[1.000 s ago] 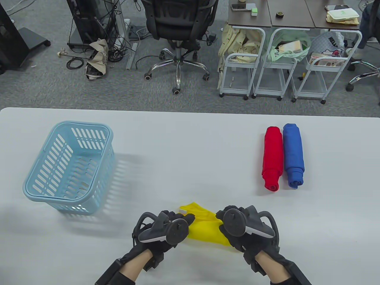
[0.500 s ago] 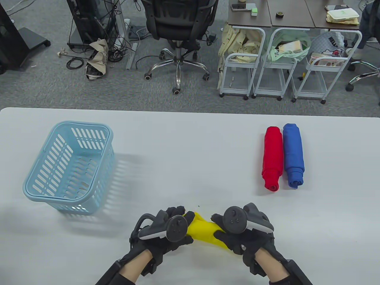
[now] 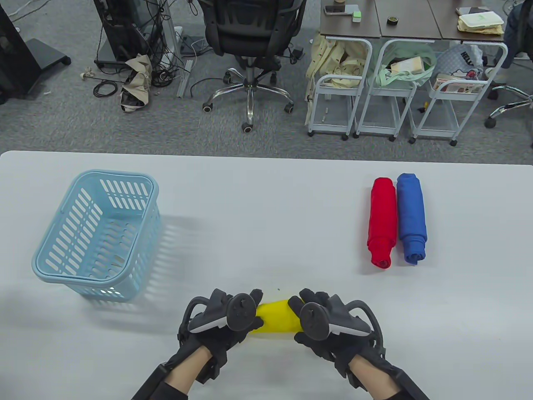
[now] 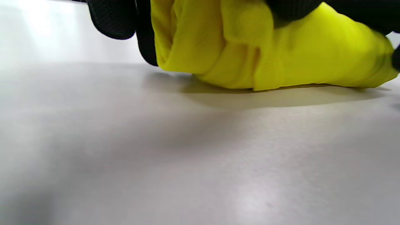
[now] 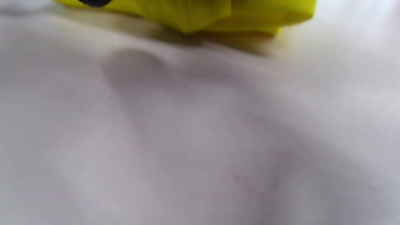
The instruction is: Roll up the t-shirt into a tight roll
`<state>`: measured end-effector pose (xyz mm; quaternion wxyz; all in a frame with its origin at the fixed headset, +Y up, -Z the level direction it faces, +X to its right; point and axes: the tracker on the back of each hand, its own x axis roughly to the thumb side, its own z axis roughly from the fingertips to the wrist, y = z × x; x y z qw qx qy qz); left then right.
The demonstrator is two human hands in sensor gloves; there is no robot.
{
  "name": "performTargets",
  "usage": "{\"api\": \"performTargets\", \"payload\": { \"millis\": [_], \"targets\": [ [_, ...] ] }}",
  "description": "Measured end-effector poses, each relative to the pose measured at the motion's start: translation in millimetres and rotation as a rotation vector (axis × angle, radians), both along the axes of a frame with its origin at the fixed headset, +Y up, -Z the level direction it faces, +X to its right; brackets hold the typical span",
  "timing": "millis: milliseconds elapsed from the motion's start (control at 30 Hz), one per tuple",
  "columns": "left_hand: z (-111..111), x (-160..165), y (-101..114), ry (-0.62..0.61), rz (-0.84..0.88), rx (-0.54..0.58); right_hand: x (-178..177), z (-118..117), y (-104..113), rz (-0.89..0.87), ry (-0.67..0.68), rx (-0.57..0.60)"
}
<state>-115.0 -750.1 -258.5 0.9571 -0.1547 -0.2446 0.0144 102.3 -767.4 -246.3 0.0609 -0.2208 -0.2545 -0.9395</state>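
Observation:
A yellow t-shirt [image 3: 275,318] lies near the table's front edge as a short, thick roll running left to right. My left hand [image 3: 243,314] grips its left end, fingers curled over the top. My right hand [image 3: 306,312] grips its right end the same way. In the left wrist view the yellow t-shirt [image 4: 265,53] shows layered folds at its end, resting on the table, with black gloved fingers [image 4: 115,18] over it. The right wrist view catches only the lower edge of the yellow t-shirt [image 5: 200,12], blurred.
A light blue slotted basket [image 3: 98,233] stands on the left of the white table [image 3: 266,208]. A red roll [image 3: 382,221] and a blue roll [image 3: 411,216] lie side by side at the right. Office chairs and carts stand on the floor beyond.
The loose yellow flap at the far side has been rolled in and the shirt is now one compact roll. Both hands have moved closer together and a little toward the front edge.

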Motion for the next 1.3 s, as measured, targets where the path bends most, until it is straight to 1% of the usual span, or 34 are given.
{"api": "performTargets", "payload": {
  "millis": [67, 133, 167, 200, 233, 267, 333, 400, 533, 600, 667, 733, 767, 833, 933, 1000, 1033, 1067, 1100, 1133, 1167, 1200, 1233, 1267, 1300],
  "targets": [
    [3.1, 3.9, 2.2, -0.035, -0.028, 0.031, -2.6, -2.2, -1.9, 0.043, 0.015, 0.033],
    [5.8, 11.4, -4.5, -0.072, -0.033, -0.004, -2.1, -3.5, 0.9, 0.005, 0.002, 0.027],
    [5.9, 15.4, -12.2, -0.083, -0.078, -0.027, -1.0, -3.9, 1.9, -0.014, -0.007, 0.022],
    [4.4, 18.1, -21.2, -0.090, -0.158, -0.058, 0.4, -4.0, 4.1, -0.016, -0.011, 0.032],
    [2.7, 18.7, -26.1, -0.098, -0.207, -0.081, 1.1, -4.2, 6.0, -0.016, -0.009, 0.044],
    [0.2, 18.1, -28.5, -0.101, -0.211, -0.089, 2.0, -4.6, 8.9, -0.021, -0.014, 0.055],
    [-4.4, 15.8, -27.1, -0.097, -0.146, -0.105, 3.9, -5.1, 12.4, -0.030, -0.021, 0.063],
    [-6.3, 13.1, -25.7, -0.084, -0.121, -0.124, 5.7, -6.0, 14.8, -0.051, -0.034, 0.065],
    [-11.9, 2.8, -16.2, -0.046, -0.112, -0.082, 6.2, -8.0, 19.0, -0.029, -0.060, 0.132],
    [-17.1, -12.5, -7.6, 0.017, -0.103, -0.022, 13.2, -12.8, 20.7, 0.001, -0.116, 0.180],
    [-21.9, -32.7, 0.7, 0.091, -0.081, 0.016, 27.7, -21.4, 21.2, 0.032, -0.218, 0.217],
    [-24.7, -52.5, 6.7, 0.160, -0.028, 0.013, 45.2, -30.9, 20.8, 0.054, -0.356, 0.266],
    [-25.2, -58.2, 8.3, 0.180, -0.006, 0.011, 50.5, -33.7, 20.5, 0.065, -0.402, 0.281],
    [-26.5, -70.4, 12.5, 0.221, 0.037, 0.011, 62.0, -39.9, 20.2, 0.093, -0.459, 0.301],
    [-27.2, -75.3, 15.4, 0.244, 0.029, 0.031, 74.5, -38.0, 27.8, 0.073, -0.527, 0.300],
    [-26.9, -74.2, 15.2, 0.241, 0.014, 0.036, 77.2, -29.1, 39.9, 0.007, -0.518, 0.323],
    [-26.4, -73.1, 15.3, 0.237, 0.007, 0.037, 75.8, -23.6, 46.8, -0.051, -0.453, 0.316],
    [-26.1, -72.5, 15.4, 0.234, 0.006, 0.040, 73.7, -20.7, 48.7, -0.095, -0.392, 0.288],
    [-25.8, -71.8, 15.8, 0.231, 0.007, 0.042, 69.7, -19.1, 47.0, -0.142, -0.310, 0.235],
    [-25.5, -71.4, 16.4, 0.230, 0.009, 0.043, 64.0, -20.3, 40.6, -0.171, -0.252, 0.162],
    [-25.4, -71.5, 16.8, 0.227, 0.015, 0.043, 59.7, -21.6, 34.6, -0.180, -0.251, 0.124],
    [-25.4, -72.0, 17.1, 0.224, 0.030, 0.040, 53.0, -25.3, 23.4, -0.172, -0.247, 0.060],
    [-25.4, -73.1, 17.3, 0.226, 0.054, 0.029, 46.5, -29.6, 13.9, -0.132, -0.249, 0.002],
    [-25.4, -74.8, 17.7, 0.228, 0.081, 0.021, 39.4, -34.8, 10.0, -0.057, -0.244, 0.008],
    [-25.5, -76.1, 18.3, 0.232, 0.095, 0.018, 34.5, -41.0, 9.7, 0.000, -0.239, 0.052]
  ]
}}
